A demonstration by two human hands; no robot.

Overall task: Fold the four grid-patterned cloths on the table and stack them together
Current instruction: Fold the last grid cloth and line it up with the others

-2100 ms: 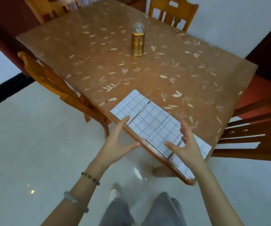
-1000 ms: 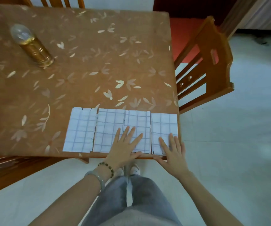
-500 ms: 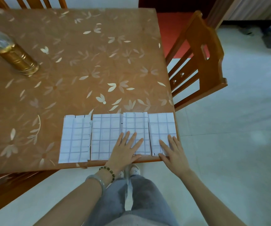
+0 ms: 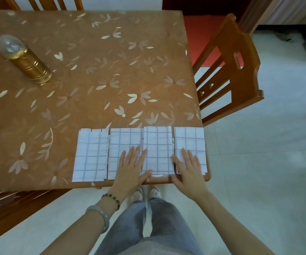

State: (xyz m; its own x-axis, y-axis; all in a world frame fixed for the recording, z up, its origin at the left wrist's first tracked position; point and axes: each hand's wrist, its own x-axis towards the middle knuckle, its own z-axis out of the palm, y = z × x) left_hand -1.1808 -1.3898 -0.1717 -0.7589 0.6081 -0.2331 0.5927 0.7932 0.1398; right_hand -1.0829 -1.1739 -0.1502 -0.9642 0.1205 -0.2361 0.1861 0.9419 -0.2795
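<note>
The four grid-patterned cloths [image 4: 141, 153] lie in a single row along the near edge of the tabletop [image 4: 93, 80]. The row runs edge to edge and ends at the near right corner, which keeps every piece within our reach without leaning. Our left hand [image 4: 131, 166] lies flat with straight, spread fingers across the seam between the second cloth [image 4: 122, 140] and the third cloth [image 4: 158, 144], and its thumb reaches along the third's near edge. Our right hand [image 4: 189, 168] is just as flat and open on the rightmost cloth [image 4: 190, 138], gripping nothing. We take both hands to be pressing and smoothing rather than lifting, holding the pieces square against the edge so they do not slide off it. The leftmost cloth [image 4: 91, 155] lies untouched beside the second. Stepped layers show at some borders, so we judge the cloths already folded into narrow rectangles and not yet stacked. Gathering them into one pile seems to be what remains. A gold canister [image 4: 25, 61] with a clear domed top stands well apart near the far left, out of the working strip, and a wooden chair [image 4: 236, 74] sits off the right edge.
</note>
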